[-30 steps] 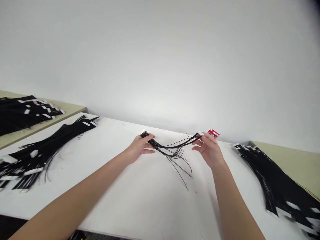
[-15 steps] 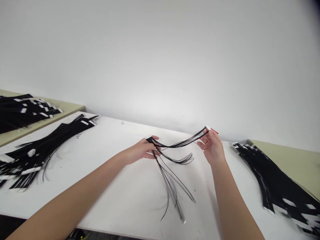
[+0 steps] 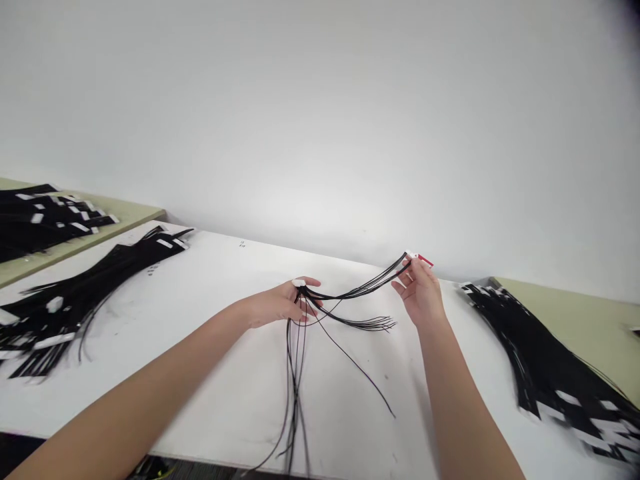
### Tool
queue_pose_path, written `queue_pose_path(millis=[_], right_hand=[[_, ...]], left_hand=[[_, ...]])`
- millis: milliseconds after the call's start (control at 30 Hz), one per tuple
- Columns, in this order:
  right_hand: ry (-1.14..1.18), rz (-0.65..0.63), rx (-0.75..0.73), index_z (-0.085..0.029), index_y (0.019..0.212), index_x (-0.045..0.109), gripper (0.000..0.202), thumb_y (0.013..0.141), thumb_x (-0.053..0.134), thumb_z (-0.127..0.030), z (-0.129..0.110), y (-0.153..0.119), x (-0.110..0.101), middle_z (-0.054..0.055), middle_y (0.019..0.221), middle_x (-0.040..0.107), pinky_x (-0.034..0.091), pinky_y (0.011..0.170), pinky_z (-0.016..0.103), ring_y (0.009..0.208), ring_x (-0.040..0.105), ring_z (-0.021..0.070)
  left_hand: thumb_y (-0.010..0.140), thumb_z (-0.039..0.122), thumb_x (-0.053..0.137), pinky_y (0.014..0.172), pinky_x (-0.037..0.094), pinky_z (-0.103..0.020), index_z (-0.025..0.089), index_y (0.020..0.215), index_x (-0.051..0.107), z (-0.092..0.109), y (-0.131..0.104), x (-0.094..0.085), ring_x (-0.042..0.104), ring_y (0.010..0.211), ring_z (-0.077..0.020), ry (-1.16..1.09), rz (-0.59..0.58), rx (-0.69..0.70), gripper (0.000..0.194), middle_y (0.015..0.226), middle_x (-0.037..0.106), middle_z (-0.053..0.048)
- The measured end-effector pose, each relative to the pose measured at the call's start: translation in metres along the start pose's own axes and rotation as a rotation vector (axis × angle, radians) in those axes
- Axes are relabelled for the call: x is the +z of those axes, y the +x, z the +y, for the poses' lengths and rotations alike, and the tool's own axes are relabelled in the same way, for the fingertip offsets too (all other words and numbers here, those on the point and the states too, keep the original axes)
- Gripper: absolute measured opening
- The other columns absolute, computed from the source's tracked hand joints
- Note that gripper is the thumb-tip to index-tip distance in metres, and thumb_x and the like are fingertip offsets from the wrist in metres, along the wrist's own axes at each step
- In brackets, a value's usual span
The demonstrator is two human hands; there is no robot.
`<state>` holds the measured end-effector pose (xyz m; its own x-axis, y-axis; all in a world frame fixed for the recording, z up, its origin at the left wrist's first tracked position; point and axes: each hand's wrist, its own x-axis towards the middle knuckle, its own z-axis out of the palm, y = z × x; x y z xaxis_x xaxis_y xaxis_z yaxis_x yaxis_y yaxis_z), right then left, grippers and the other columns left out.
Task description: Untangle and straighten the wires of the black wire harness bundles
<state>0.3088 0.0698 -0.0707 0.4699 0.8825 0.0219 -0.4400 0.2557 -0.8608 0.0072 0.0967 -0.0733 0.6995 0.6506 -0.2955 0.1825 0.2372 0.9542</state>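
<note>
I judged the harness (image 3: pixel 345 296) light, limp, best held at its connectors (image 3: pixel 299 283); left hand (image 3: pixel 281 304) and right hand (image 3: pixel 423 292) each pinched one

Workshop with heaped wire bundles (image 3: pixel 547 353)

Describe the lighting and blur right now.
Head view: a bright glow on the wall; a dark upper right corner; the wire pile at right blurred at its near end, the held wires crisper; a faint shadow on the table beside the right forearm.
</note>
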Motion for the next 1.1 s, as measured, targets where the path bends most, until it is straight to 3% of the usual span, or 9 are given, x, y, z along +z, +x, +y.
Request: queue_pose_path(millis=[133,233,400,733,867,933,1000,1067,1100], right_hand=[[-0.007,0.025,0.009,-0.023,0.088,0.069,0.035,0.06,0.084,-0.038,0.001,0.001,0.0,-0.005,0.084,0.063,0.056,0.048,0.022,0.064,0.061,0.008],[-0.007,0.039,0.01,-0.022,0.089,0.07,0.035,0.061,0.083,-0.038,0.001,0.002,-0.001,-0.005,0.084,0.063,0.056,0.048,0.022,0.064,0.061,0.0078],[0.001,0.06,0.008,-0.022,0.089,0.069,0.034,0.062,0.082,-0.038,0.002,0.004,-0.003,-0.005,0.08,0.064,0.055,0.048,0.022,0.063,0.062,0.0084],[0.056,0.122,-0.034,-0.023,0.086,0.064,0.021,0.071,0.074,-0.034,0.004,0.01,-0.011,-0.007,0.075,0.066,0.057,0.062,0.025,0.064,0.063,0.0081],[0.065,0.118,-0.033,-0.023,0.084,0.062,0.02,0.071,0.074,-0.033,0.003,0.01,-0.011,-0.008,0.074,0.065,0.056,0.062,0.024,0.062,0.062,0.0074],[0.066,0.105,-0.025,-0.022,0.085,0.063,0.021,0.071,0.074,-0.032,0.003,0.01,-0.01,-0.008,0.074,0.064,0.055,0.062,0.022,0.062,0.061,0.0064],[0.057,0.087,-0.015,-0.022,0.086,0.064,0.022,0.07,0.074,-0.032,0.004,0.009,-0.007,-0.007,0.074,0.063,0.053,0.059,0.019,0.06,0.059,0.0053],[0.037,0.065,-0.002,-0.021,0.087,0.064,0.026,0.068,0.075,-0.034,0.004,0.007,-0.004,-0.007,0.073,0.062,0.052,0.057,0.018,0.058,0.057,0.0047],[0.022,0.05,0.006,-0.021,0.088,0.064,0.028,0.067,0.076,-0.036,0.004,0.006,-0.001,-0.007,0.073,0.061,0.052,0.056,0.018,0.057,0.056,0.0048]], left_hand=[[0.06,0.005,0.063,0.085,0.049,-0.035,0.026,0.142,0.02,0.005,-0.007,0.002,0.063,0.1,-0.0207,0.045,-0.075,-0.035,0.095,0.131,0.05,-0.014],[0.056,0.002,0.06,0.074,0.05,-0.031,0.035,0.146,0.003,0.011,-0.013,0.003,0.065,0.093,-0.02,0.103,-0.151,-0.064,0.111,0.133,0.048,-0.014],[0.051,0.003,0.061,0.061,0.048,-0.026,0.046,0.144,-0.01,0.01,-0.015,-0.001,0.067,0.089,-0.021,0.244,-0.286,-0.148,0.124,0.135,0.046,-0.01],[0.051,0.003,0.064,0.06,0.049,-0.031,0.049,0.145,-0.01,0.011,-0.023,-0.003,0.066,0.082,-0.0218,0.313,-0.363,-0.103,0.128,0.118,0.057,-0.007],[0.053,0.007,0.075,0.064,0.052,-0.034,0.05,0.144,-0.011,0.012,-0.022,0.002,0.065,0.086,-0.0224,0.253,-0.362,-0.09,0.132,0.124,0.054,-0.009],[0.059,0.016,0.078,0.074,0.053,-0.035,0.048,0.146,0.0,0.013,-0.02,0.006,0.064,0.092,-0.021,0.207,-0.295,-0.045,0.121,0.13,0.05,-0.01],[0.072,0.03,0.074,0.086,0.05,-0.035,0.041,0.144,0.026,0.015,-0.017,0.01,0.063,0.099,-0.0194,0.173,-0.178,0.017,0.087,0.132,0.049,-0.008],[0.081,0.043,0.064,0.094,0.047,-0.034,0.027,0.127,0.053,0.014,-0.012,0.012,0.062,0.102,-0.0191,0.131,-0.038,0.068,0.049,0.124,0.055,-0.008],[0.083,0.047,0.061,0.096,0.046,-0.034,0.021,0.115,0.061,0.014,-0.009,0.012,0.062,0.1,-0.0191,0.106,0.023,0.085,0.041,0.117,0.059,-0.009]])
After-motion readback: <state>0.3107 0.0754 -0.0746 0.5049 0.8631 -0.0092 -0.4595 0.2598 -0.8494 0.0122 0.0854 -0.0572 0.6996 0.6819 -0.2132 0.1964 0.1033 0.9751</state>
